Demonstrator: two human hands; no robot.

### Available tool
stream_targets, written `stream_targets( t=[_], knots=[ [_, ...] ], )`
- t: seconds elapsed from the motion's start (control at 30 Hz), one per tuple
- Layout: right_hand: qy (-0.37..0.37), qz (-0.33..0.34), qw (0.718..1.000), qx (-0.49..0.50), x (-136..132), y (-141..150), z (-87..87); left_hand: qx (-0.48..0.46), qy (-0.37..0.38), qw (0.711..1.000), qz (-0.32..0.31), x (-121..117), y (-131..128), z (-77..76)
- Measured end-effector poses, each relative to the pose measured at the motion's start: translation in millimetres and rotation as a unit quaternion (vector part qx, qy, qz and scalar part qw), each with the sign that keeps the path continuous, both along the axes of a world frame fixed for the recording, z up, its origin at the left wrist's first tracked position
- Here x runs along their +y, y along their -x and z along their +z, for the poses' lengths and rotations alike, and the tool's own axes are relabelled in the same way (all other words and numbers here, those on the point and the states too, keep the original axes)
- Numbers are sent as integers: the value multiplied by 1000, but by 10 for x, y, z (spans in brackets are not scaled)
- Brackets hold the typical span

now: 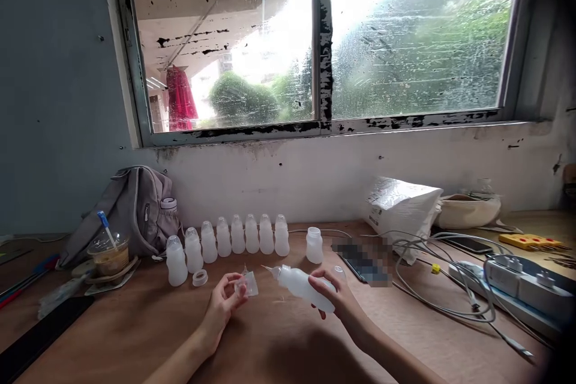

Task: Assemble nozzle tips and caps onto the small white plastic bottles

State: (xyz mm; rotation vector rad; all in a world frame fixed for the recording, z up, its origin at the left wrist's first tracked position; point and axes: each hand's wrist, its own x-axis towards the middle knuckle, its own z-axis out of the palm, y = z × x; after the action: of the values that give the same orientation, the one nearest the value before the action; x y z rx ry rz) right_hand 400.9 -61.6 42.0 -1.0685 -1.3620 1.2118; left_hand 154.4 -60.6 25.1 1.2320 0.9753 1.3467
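Note:
My left hand (227, 297) pinches a small clear, squarish plastic piece (247, 284) between thumb and fingers. In my right hand (330, 294) lies a translucent white squeeze bottle (299, 285), tilted on its side, its thin pointed nozzle (270, 271) facing left towards that piece, a little apart from it. Behind the hands, several frosted white bottles (237, 235) with clear caps stand in a row. An uncapped bottle (314, 246) stands upright to their right. A white ring (200, 278) rests near the row's left end, and a small clear cap (338, 272) lies beyond my right hand.
At the left are a grey backpack (144, 210), an iced drink cup (108, 252) with a straw and a black flat object (45, 336). To the right lie a partly blurred phone (360, 267), a white bag (400, 210), tangled cables (432, 300) and a power strip (513, 294).

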Motion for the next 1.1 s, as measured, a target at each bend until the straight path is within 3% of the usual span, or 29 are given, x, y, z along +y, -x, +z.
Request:
stream_targets(
  t=[0.2,0.57,0.93,1.1],
  knots=[
    [-13,25,999,-31,-59,59,2,42,-49,996,-65,-114,-2,31],
    [23,44,998,-33,-78,128,-80,65,-48,988,-131,-221,-95,-52],
    [110,54,992,-29,-201,173,-36,73,-59,983,-158,-254,-103,-114],
    [117,54,991,-32,-230,190,-28,96,-68,981,-155,-294,-124,-113]
  ],
)
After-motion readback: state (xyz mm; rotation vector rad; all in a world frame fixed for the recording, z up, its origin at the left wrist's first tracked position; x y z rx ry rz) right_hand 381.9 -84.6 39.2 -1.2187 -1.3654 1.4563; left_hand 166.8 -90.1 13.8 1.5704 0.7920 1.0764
